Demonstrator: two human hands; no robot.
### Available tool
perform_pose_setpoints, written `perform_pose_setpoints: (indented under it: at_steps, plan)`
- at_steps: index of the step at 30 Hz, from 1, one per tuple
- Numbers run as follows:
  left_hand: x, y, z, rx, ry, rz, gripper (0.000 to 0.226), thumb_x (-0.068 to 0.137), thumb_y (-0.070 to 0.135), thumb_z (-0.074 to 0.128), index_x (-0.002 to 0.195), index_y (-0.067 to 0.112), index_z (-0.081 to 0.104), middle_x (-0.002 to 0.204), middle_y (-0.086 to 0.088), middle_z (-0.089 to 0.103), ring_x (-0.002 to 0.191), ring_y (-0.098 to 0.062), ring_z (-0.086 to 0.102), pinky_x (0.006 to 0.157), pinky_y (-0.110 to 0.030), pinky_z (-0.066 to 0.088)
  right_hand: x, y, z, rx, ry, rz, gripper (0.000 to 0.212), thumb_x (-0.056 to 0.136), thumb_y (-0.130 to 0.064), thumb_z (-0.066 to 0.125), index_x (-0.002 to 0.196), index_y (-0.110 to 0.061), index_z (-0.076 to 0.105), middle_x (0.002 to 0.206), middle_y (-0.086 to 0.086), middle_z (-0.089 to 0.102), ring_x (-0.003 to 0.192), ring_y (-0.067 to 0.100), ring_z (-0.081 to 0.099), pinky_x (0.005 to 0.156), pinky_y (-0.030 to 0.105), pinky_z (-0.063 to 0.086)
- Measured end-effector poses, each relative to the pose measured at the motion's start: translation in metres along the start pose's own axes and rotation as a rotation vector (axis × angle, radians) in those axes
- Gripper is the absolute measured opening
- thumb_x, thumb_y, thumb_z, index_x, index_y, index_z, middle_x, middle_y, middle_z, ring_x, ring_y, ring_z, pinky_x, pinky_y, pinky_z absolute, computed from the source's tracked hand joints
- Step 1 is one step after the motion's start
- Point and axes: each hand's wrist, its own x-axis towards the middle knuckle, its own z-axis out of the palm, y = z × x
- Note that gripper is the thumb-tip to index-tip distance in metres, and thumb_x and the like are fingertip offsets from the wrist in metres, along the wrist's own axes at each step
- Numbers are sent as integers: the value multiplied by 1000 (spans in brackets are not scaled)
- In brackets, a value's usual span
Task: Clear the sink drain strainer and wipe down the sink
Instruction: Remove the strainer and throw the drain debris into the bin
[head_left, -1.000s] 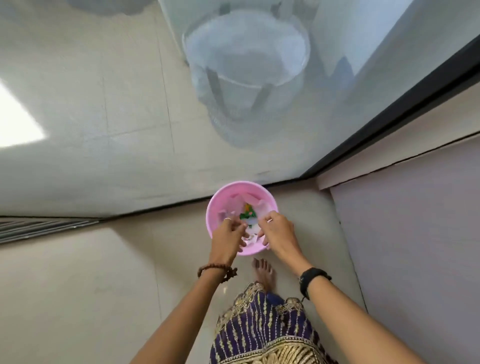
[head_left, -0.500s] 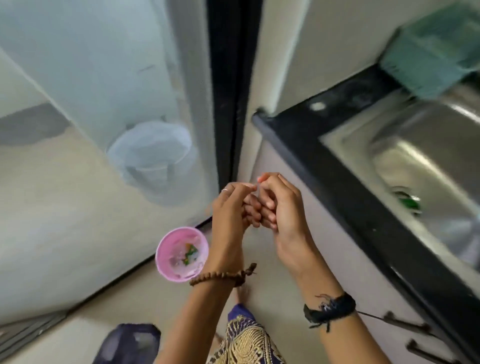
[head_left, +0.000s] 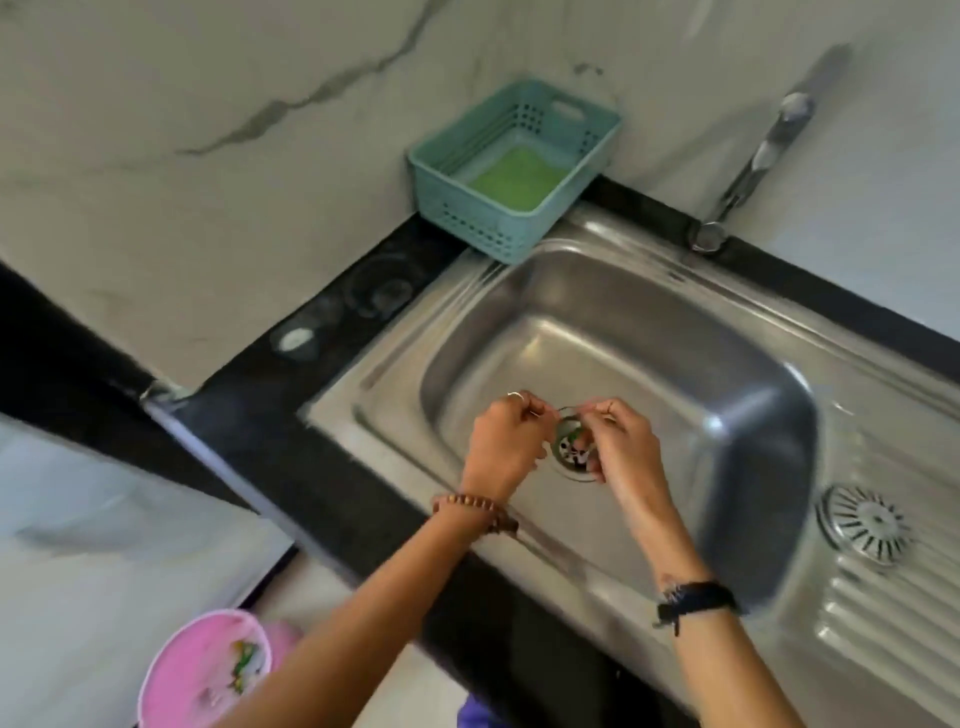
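Observation:
The steel sink (head_left: 675, 364) is set in a black counter (head_left: 291, 415). At the bottom of the basin sits the round drain strainer (head_left: 571, 452), with green and dark scraps in it. My left hand (head_left: 506, 441) and my right hand (head_left: 626, 447) are down in the basin on either side of it. The fingertips of both pinch its thin metal rim, and the fingers hide part of the strainer. On the floor at the lower left stands a pink bin (head_left: 171, 670) holding green and white scraps.
A round slotted metal drain cover (head_left: 862, 525) lies on the ribbed drainboard to the right. A teal basket (head_left: 457, 208) with a green sponge (head_left: 514, 179) stands at the sink's back left corner. The tap (head_left: 753, 161) rises behind the basin. A marble wall backs the counter.
My view swung from the pink bin on the floor up to the sink. Both hands left the bin, came together in the air, then went down into the basin onto the drain strainer.

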Motion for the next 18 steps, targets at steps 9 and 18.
perform_pose_setpoints:
  at_steps: [9, 18]
  plan:
    - [138, -35, 85, 879, -169, 40, 22, 88, 28, 53, 105, 23, 67, 111, -3, 67, 101, -23, 62, 78, -31, 47, 119, 95, -32, -928, -226, 30, 25, 90, -19, 48, 111, -17, 61, 108, 11, 67, 98, 30, 63, 73, 30, 44]
    - [165, -90, 138, 1157, -229, 204, 19, 88, 21, 48, 102, 13, 59, 106, -8, 67, 97, -29, 63, 74, -34, 46, 145, 145, -11, -1140, -214, -171, 30, 92, -9, 38, 120, -11, 50, 104, 9, 67, 92, 29, 64, 65, 29, 36]
